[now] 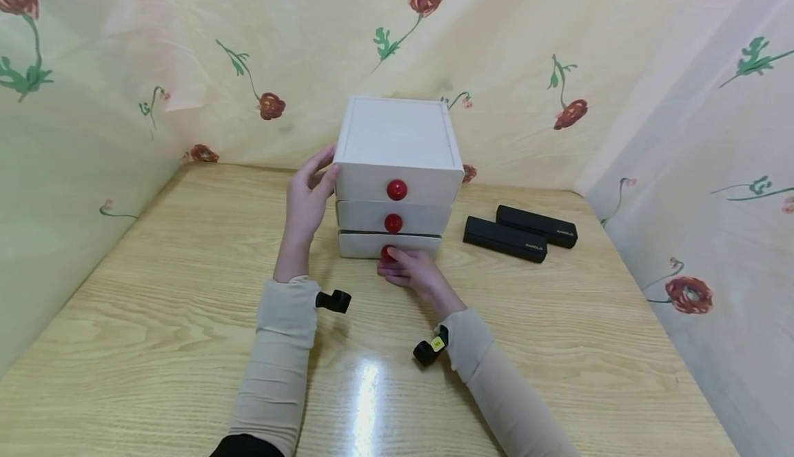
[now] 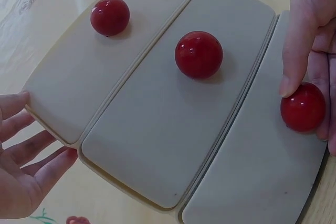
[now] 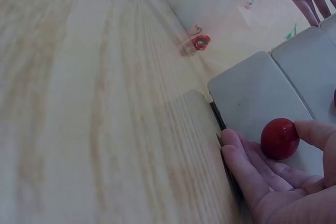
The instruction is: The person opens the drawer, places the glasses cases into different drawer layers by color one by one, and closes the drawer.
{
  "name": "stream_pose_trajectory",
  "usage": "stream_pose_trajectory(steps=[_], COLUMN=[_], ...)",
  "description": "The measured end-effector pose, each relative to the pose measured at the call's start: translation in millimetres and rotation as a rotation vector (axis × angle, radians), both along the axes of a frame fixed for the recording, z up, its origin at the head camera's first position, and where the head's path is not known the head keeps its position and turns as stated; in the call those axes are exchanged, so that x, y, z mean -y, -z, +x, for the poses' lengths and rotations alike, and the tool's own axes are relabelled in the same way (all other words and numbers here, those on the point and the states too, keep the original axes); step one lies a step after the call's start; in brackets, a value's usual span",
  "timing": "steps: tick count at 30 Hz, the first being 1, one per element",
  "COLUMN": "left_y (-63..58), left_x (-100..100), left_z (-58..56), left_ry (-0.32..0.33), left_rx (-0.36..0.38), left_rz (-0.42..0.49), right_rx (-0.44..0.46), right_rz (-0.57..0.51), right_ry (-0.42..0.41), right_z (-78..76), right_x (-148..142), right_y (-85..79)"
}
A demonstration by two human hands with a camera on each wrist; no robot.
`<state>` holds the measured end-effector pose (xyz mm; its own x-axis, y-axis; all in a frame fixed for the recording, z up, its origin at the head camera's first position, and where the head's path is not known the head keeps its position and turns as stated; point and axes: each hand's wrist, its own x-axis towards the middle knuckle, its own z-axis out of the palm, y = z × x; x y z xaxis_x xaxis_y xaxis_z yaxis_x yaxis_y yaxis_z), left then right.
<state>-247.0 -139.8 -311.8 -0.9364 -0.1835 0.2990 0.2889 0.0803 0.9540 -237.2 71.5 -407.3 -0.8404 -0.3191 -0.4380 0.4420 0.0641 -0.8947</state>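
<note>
A small white chest of drawers [image 1: 400, 133] with three stacked drawers stands at the back of the table. Each drawer front carries a round red knob, one on the top drawer [image 1: 366, 183], one on the middle drawer [image 2: 163, 108]. My left hand [image 1: 308, 191] rests against the chest's left side, fingers spread along its upper front corner. At the bottom drawer [image 3: 247, 93], my right hand [image 1: 414, 274] pinches the lowest red knob [image 2: 303, 107], with the thumb on top and the other fingers below it. The bottom drawer's front sits close under the middle one.
Two black oblong cases [image 1: 505, 238] lie side by side to the right of the chest, on the wooden table [image 1: 186, 319]. Flower-printed cloth [image 1: 496, 43] hangs behind and at both sides. Each sleeve has a small black camera at the wrist.
</note>
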Motion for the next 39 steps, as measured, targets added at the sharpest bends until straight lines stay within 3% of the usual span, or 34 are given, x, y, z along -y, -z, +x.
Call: stream_pose_trajectory(steps=[18, 39], left_y=[-0.9, -3.8], left_x=[0.8, -0.5], left_z=[2.1, 1.5], left_ry=[-0.009, -0.012], left_rx=[0.036, 0.049], left_rz=[0.018, 0.016], right_rx=[0.014, -0.045], right_rz=[0.009, 0.085], right_ry=[-0.021, -0.087], right_z=[14.0, 30.5], right_x=[-4.1, -10.2], right_y=[-0.1, 0.2])
